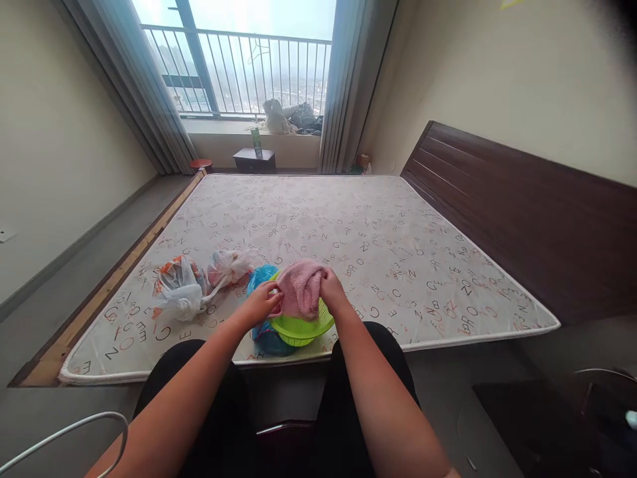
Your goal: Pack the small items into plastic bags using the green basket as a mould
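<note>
A fuzzy pink cloth (300,287), perhaps a small towel, is stretched between my two hands above a lime-green plastic basket (301,332). My left hand (263,302) pinches the cloth's left edge. At its right edge, the fingers of my right hand (331,289) are closed on a fold. The basket sits near the front edge of the mattress, its inside mostly hidden by the cloth. Beside and partly beneath it lies a blue plastic bag (263,275).
Two knotted plastic bags, one with orange contents (180,289) and one pinkish (229,267), lie left of the basket on the letter-printed mattress (318,212). A dark headboard (507,206) stands at right. A small dark bedside table (255,159) is by the window. A white cable (74,425) crosses the lower left.
</note>
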`<state>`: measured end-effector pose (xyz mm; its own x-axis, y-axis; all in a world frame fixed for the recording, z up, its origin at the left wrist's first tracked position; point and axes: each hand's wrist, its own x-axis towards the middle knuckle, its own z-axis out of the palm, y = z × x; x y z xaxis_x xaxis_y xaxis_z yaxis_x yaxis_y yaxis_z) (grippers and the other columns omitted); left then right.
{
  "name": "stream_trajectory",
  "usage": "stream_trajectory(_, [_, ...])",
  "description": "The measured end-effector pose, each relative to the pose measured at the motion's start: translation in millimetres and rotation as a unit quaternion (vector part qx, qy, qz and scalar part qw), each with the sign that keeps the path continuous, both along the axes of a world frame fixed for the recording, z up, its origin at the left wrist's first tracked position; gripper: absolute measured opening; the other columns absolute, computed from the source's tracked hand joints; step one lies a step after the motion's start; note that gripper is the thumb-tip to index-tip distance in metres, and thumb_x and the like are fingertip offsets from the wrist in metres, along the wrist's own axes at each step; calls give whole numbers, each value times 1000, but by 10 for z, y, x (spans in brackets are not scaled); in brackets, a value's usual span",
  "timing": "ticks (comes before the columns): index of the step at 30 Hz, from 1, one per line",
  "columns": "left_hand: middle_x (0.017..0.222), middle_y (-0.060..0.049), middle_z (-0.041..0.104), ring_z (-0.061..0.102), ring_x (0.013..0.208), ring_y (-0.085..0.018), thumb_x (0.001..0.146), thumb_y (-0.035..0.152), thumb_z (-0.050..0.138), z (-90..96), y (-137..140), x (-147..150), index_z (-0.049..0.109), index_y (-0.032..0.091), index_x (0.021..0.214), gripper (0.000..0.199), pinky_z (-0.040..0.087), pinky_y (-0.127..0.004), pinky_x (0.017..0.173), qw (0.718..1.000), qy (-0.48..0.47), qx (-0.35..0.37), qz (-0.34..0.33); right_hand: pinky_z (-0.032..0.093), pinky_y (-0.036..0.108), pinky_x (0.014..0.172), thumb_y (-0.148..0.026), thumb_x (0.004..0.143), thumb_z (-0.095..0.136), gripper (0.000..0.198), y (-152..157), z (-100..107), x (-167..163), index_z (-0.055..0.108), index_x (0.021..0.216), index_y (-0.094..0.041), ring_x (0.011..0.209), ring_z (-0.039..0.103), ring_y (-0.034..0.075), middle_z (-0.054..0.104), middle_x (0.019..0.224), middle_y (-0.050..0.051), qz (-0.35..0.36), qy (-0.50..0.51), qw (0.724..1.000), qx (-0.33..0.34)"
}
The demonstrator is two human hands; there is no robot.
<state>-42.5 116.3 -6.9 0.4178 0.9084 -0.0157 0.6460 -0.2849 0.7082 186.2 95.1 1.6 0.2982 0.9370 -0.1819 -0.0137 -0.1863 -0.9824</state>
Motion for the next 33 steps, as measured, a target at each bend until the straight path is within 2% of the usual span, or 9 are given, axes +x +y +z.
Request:
stream_trajectory(5, [157,-15,41,23,154,-33,85,39,68,-251,59,-38,55,17,139,60,26,-44,124,994,80,16,69,42,40,107,-11,74,64,35,-13,-362,-58,70,108,-20,122,59,29,70,120,14,96,-223,969,-40])
stream_trajectory(8, [154,-21,44,36,148,-36,86,39,67,-239,145,-185,47,15,146,68,34,-45,118,987,110,20,116,38,38,111,-10,79,59,38,-8,-363,-61,70,114,-20,125,57,27,68,126,12,127,-287,949,6])
stream_trajectory(12, [107,-23,73,73,91,-36,89,55,59,-142,212,-428,58,10,130,62,55,-42,78,965,163,-174,112,42,37,106,-15,85,59,28,32,-313,8,72,109,-22,116,62,25,71,120,10,119,-286,949,66])
stream_trajectory(17, [65,-8,69,65,52,-22,81,65,65,115,120,-511,67,15,90,51,44,-27,47,953,47,-285,90,47,37,92,-20,73,78,21,-18,-457,-35,74,93,-26,97,67,25,75,100,6,202,-221,954,-5])
stream_trajectory(20, [88,-11,76,72,68,-23,81,70,63,275,73,-459,68,17,103,58,51,-27,55,937,-142,-311,70,47,34,89,-23,64,86,37,-48,-525,-111,74,99,-28,98,67,25,76,104,4,234,-206,950,-19])
stream_trajectory(23, [114,-17,74,74,96,-29,87,73,52,301,91,-397,65,17,120,66,59,-37,75,899,-299,-318,26,45,32,83,-27,79,74,9,-12,-487,-106,72,88,-25,88,66,23,75,93,5,156,-255,953,-41])
stream_trajectory(27, [127,-19,69,67,116,-30,89,57,61,63,154,-281,61,15,127,56,54,-42,97,963,-205,-116,133,42,31,75,-26,96,44,25,54,-375,-7,65,82,-22,80,62,22,70,83,7,33,-316,947,-56])
stream_trajectory(30, [148,-22,54,54,135,-30,89,43,67,-156,123,-145,45,12,146,68,45,-39,109,986,-12,-78,145,42,31,76,-27,98,42,25,39,-385,-58,66,94,-20,86,62,23,70,92,8,89,-410,907,-40])
stream_trajectory(33, [140,-25,60,59,130,-31,88,29,68,-243,11,-8,29,5,154,81,48,-34,102,981,135,-123,63,44,34,83,-28,100,42,30,-10,-521,-265,63,119,-19,101,64,25,69,112,13,240,-570,784,-51])
